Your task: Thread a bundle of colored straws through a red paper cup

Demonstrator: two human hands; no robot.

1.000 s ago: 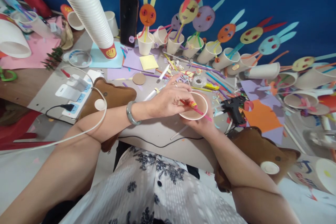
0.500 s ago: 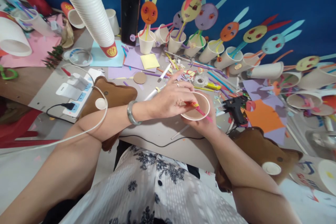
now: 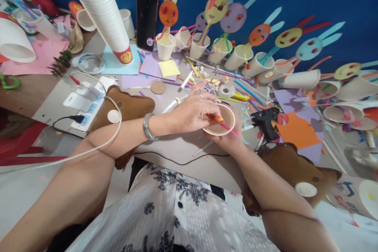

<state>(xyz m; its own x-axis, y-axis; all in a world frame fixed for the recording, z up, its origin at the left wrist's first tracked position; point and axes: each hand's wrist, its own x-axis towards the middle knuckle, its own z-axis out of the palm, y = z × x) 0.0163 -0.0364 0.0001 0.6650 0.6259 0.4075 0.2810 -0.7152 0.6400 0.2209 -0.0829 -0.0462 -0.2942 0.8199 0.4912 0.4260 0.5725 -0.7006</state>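
Observation:
My right hand is wrapped round a white paper cup, tilted so that its open mouth faces me. A thin pink and red stick with a yellow-marked part lies across the mouth. My left hand, with a ring and a bracelet at the wrist, is at the cup's left rim. Its fingers close on the stick's red end, and its index finger stretches outward. Behind the hands lie paper scraps, a clear tape roll and a yellow cutter.
Cups with paper rabbit heads, such as an orange one, line the blue wall. A tall cup stack and a phone stand back left. A power strip lies left; a black glue gun and orange paper lie right.
The pink stick's free end has shifted slightly right and down at the cup's rim. Both hands stay almost in place.

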